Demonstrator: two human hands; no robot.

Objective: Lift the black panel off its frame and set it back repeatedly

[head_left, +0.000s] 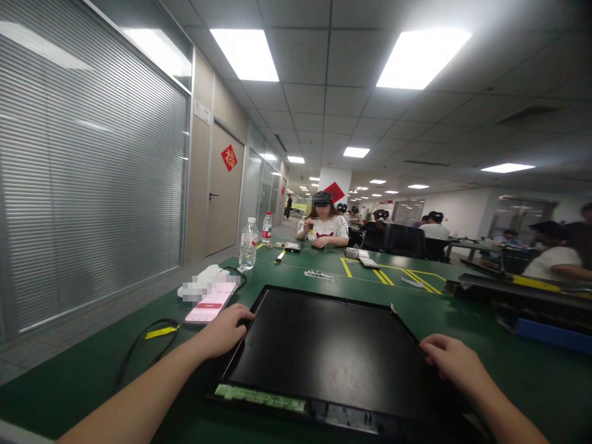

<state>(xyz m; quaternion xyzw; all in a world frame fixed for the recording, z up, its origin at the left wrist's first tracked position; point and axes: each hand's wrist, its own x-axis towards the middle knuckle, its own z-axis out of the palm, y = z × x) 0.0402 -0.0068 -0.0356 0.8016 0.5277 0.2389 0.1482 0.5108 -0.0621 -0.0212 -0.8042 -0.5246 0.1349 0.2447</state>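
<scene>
A flat black display panel with a dark frame lies before me on the green table. Along its near edge runs a strip of green circuit board. My left hand has its fingers closed on the panel's left edge. On the opposite side, my right hand pinches the right edge, its fingertips partly hidden beneath the rim. Just beyond my left hand rests a phone with a lit pinkish screen.
Left of the panel lies a black cable with a yellow tag. A water bottle stands farther back. Dark long parts are stacked at right, above a blue piece. Across the table sits a person handling small things.
</scene>
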